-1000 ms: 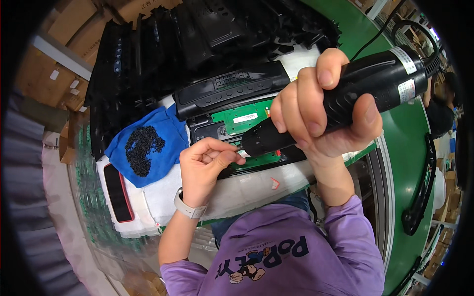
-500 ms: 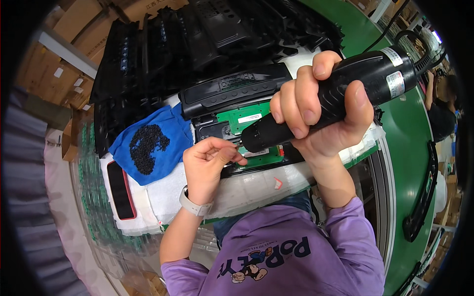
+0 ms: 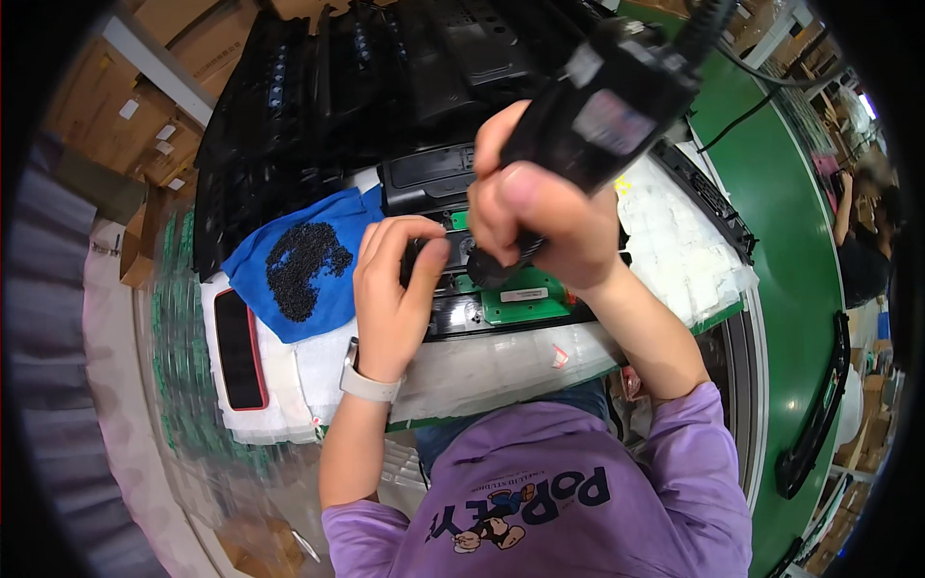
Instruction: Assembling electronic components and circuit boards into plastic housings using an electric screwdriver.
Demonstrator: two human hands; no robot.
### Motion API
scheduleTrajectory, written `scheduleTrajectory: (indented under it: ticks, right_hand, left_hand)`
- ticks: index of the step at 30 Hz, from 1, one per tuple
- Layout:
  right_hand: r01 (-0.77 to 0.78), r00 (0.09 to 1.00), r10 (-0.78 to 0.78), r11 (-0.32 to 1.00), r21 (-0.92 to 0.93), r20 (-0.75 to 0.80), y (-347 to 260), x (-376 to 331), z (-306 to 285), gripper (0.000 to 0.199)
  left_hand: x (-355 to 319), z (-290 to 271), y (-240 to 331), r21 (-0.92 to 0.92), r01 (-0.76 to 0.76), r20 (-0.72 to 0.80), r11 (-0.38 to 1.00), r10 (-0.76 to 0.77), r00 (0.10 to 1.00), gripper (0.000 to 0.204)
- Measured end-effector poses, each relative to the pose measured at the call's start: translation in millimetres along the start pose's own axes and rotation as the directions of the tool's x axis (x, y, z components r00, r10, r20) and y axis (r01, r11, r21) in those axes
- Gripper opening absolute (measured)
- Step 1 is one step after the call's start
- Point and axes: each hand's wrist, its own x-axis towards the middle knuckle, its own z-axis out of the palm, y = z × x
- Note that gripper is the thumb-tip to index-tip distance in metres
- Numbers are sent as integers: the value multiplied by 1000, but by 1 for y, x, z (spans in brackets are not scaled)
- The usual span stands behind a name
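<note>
At the far left of the bench (image 3: 501, 371), on its white padded cover, a dark phone in a red case (image 3: 238, 349) lies flat, and just beside it a blue cloth (image 3: 332, 289) carries a heap of small black screws (image 3: 302, 268). To the right of the cloth the left hand (image 3: 390, 289), a pale watch (image 3: 369, 383) on its wrist, rests on the left end of a black plastic housing (image 3: 482, 316) with a green circuit board (image 3: 525, 297) set in it, its fingers (image 3: 416, 231) curled together over the housing's edge and pressing on it. The housing lies near the bench's front edge, straight before the person. Above it the right hand (image 3: 540, 217) has its fingers clamped around the black electric screwdriver (image 3: 602, 106), whose tip points down at the board, blurred. Behind, black moulded trays (image 3: 318, 106) are stacked, and a green conveyor belt (image 3: 790, 222) runs along the right
</note>
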Motion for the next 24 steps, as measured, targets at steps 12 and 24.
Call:
scheduleTrajectory:
  ticks: [12,24]
  right_hand:
    - [0,999,5,995,-96,52,23,2,21,20]
    - [114,991,-94,968,-224,100,28,12,25,30]
  left_hand:
    - [-7,-10,-12,232,25,176,972,-67,982,8]
    - [-7,-4,-20,223,-95,110,970,71,991,19]
